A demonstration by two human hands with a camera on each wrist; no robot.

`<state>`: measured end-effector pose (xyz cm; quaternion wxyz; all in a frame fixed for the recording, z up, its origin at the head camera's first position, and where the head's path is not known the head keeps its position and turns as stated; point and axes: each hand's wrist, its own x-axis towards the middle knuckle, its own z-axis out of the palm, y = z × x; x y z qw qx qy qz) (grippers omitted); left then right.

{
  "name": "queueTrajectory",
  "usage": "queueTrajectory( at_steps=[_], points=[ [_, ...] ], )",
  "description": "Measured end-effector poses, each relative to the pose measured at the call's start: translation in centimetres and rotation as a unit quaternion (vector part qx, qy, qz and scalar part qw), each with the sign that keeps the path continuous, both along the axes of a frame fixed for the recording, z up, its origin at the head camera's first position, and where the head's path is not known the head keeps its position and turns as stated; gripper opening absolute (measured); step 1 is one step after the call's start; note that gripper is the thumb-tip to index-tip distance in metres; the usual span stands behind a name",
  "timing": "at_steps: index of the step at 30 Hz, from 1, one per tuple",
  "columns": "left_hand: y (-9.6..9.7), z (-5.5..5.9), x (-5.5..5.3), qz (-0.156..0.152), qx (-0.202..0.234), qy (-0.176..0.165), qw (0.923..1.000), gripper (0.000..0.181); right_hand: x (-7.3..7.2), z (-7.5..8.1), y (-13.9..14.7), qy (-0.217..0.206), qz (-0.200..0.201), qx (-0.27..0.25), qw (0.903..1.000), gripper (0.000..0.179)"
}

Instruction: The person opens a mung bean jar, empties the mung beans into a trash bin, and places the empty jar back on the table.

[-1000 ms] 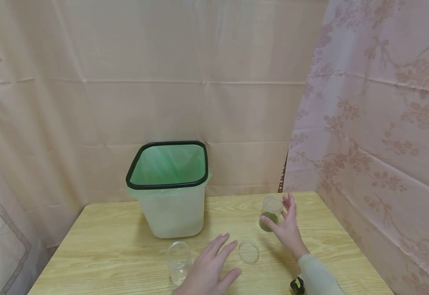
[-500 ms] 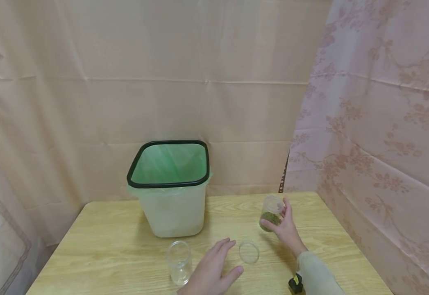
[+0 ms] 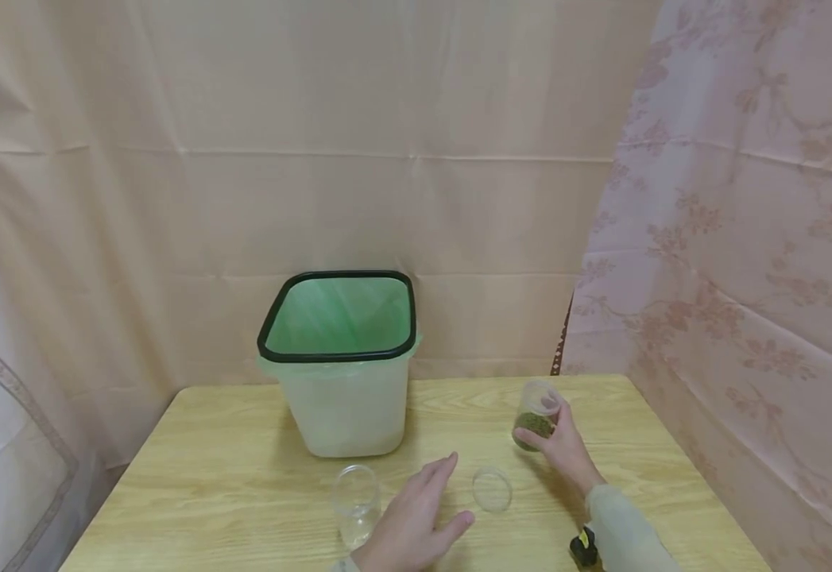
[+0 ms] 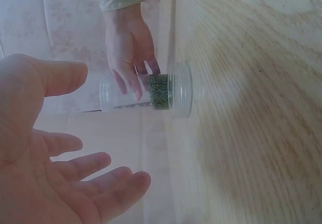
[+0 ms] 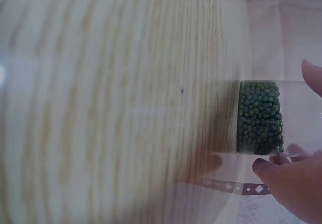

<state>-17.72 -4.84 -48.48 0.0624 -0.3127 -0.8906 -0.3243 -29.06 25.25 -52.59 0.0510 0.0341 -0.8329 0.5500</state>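
Note:
At the table's right side, my right hand (image 3: 568, 453) grips a clear plastic jar (image 3: 540, 397), thumb in front and fingers round the far side. Small green beans (image 5: 260, 117), like mung beans, fill the bottom part of this upright jar. My left hand (image 3: 412, 520) holds nothing, its thumb spread apart from relaxed fingers. It is between a second clear jar (image 3: 356, 496), with no beans in it, and a round clear lid (image 3: 492, 489) lying flat on the table. In the left wrist view, the lid (image 4: 181, 89) overlaps the bean jar's lower end.
A whitish bin (image 3: 351, 409) with a black rim and green liner stands at the back left of the wooden table (image 3: 194, 477). Near my right sleeve lies a small black and yellow object (image 3: 583, 548). Curtains hang behind and to the right.
My right hand's fingers have drawn in closer round the bean jar. The left hand's fingers have come closer together. The whole head view has shifted slightly.

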Motion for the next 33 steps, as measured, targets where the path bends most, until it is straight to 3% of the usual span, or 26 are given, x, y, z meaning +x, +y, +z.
queueTrajectory(
  at_steps=[17, 25, 33],
  points=[
    [0.1, -0.8, -0.8, 0.009, -0.017, -0.004, 0.9998, 0.070, -0.4, 0.3, 0.4, -0.033, 0.004, 0.006, 0.9994, 0.094],
    [0.3, -0.8, -1.0, 0.018, -0.003, -0.044, 0.9989, 0.084, -0.2, 0.1, 0.3, -0.020, 0.002, 0.015, 0.9997, 0.088],
    [0.7, -0.3, -1.2, 0.012, 0.008, -0.026, 0.9996, 0.079, 0.5, 0.1, 0.5, -0.031, 0.011, 0.017, 0.9993, 0.085]
  ],
)
